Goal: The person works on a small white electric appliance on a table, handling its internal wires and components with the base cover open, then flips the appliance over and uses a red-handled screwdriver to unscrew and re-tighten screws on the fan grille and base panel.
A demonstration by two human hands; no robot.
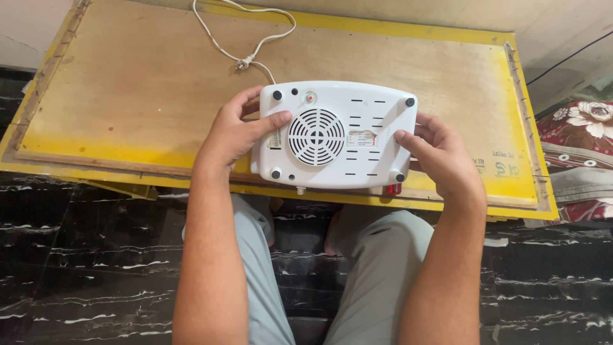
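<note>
A low wooden board with yellow edges is lying on a dark marbled floor, with a flowered cushion showing at the right. A white appliance is sitting upside down at the board's near edge, its round vent and black feet facing up, and its white cord is trailing toward the far side. The left hand is gripping its left end, thumb across the base. The right hand is clasping the right end, though its fingers are probably curled underneath. Bare board is lying open to the left and beyond.
</note>
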